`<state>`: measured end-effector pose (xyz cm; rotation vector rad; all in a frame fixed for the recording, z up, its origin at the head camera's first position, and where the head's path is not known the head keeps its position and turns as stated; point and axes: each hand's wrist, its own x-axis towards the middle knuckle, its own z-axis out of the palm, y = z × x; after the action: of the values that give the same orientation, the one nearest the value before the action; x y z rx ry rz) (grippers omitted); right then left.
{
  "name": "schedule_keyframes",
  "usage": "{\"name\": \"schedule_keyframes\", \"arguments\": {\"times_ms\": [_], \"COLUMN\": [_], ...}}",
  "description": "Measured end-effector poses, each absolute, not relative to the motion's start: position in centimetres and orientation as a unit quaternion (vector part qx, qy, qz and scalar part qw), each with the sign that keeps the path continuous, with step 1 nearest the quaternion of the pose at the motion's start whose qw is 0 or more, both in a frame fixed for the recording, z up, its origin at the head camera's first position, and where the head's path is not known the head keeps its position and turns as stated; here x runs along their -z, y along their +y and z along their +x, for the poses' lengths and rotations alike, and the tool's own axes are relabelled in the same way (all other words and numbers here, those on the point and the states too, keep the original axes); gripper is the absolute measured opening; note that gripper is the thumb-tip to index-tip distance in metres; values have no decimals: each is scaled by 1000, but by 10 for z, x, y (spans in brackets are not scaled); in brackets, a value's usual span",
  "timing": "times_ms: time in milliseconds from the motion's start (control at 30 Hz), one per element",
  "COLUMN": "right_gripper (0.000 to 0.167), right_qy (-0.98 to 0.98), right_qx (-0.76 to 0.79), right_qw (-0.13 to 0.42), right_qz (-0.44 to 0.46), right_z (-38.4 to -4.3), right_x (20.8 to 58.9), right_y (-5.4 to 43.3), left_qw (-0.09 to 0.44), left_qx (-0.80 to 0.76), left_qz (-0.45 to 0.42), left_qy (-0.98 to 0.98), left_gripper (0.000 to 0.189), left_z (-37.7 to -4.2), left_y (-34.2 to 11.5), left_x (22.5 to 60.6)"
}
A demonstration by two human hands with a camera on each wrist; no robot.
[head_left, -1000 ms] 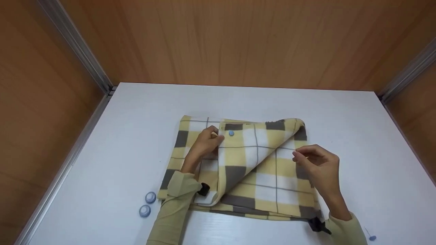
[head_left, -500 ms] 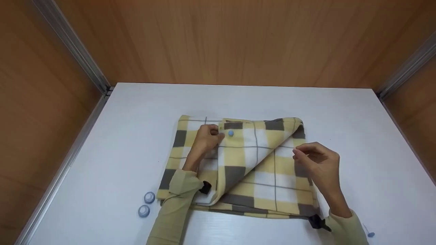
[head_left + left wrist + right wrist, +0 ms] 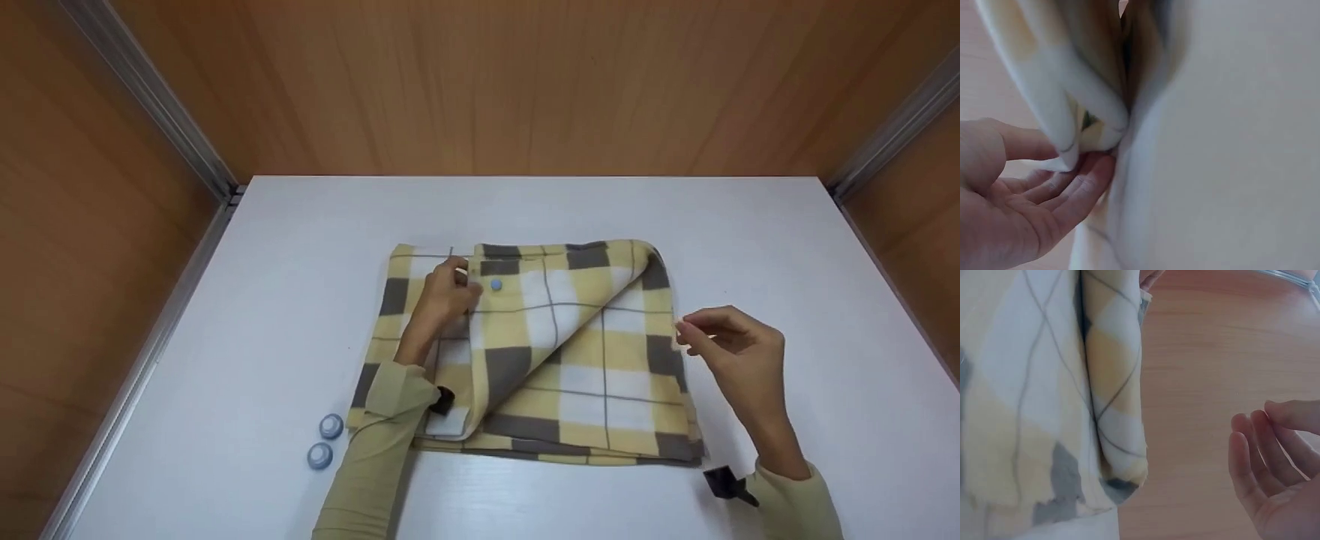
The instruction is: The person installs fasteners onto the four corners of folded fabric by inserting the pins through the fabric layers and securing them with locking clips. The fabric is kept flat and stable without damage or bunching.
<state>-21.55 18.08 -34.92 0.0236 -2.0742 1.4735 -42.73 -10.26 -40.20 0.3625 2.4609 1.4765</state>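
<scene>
Yellow, white & grey checked fleece blanket [image 3: 604, 409] folded approx. mid of the white surface [image 3: 555, 499], top layer turned back on a diagonal. L hand [image 3: 439, 296] grips that layer's L edge near the far end, thumb one side, fingers the other; prob. to keep the layers apart & the edge under ctrl. Small round blue button-like piece [image 3: 496, 285] on the cloth just beside the thumb, so the grip looks chosen to steady that spot; can't see from here how it's fixed. R hand [image 3: 739, 352] just off the blanket's R side, fingers loosely bent, thumb near fingertips, nothing visible in it. Two round grey-blue plastic-looking discs [image 3: 331, 426] sit near the blanket's near L corner, prob. parked there for easy reach w/o cluttering the cloth.
</scene>
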Motion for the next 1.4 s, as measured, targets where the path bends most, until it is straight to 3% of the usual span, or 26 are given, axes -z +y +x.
{"name": "schedule_keyframes", "arguments": {"times_ms": [133,267,467,600,867,1100,1400], "right_gripper": [8,11,18,21,34,38,42], "right_qy": [-801,-817,-835,-851,-892,-916,-924], "right_qx": [-521,-496,-458,-425,-368,-331,-306], "right_qw": [294,288,275,257,145,63,-48], "right_qz": [-16,-54,-130,-169,-220,-218,-225], "right_z": [-206,-196,-183,-168,-135,-115,-95], "right_x": [349,348,359,367,377,391,405], "right_y": [190,198,224,242,263,270,281], "left_qw": [123,90,30,43,107,75,100], "left_qx": [-467,-425,-373,-323,-221,-147,-105], "left_qz": [155,185,271,363,531,561,559], "left_qy": [862,881,887,873,811,812,816], "left_gripper": [52,55,45,38,32,25,26], "left_z": [-423,-411,-379,-349,-298,-282,-270], "left_y": [-105,-104,-93,-80,-48,-26,-7], "left_x": [395,385,356,335,327,347,386]}}
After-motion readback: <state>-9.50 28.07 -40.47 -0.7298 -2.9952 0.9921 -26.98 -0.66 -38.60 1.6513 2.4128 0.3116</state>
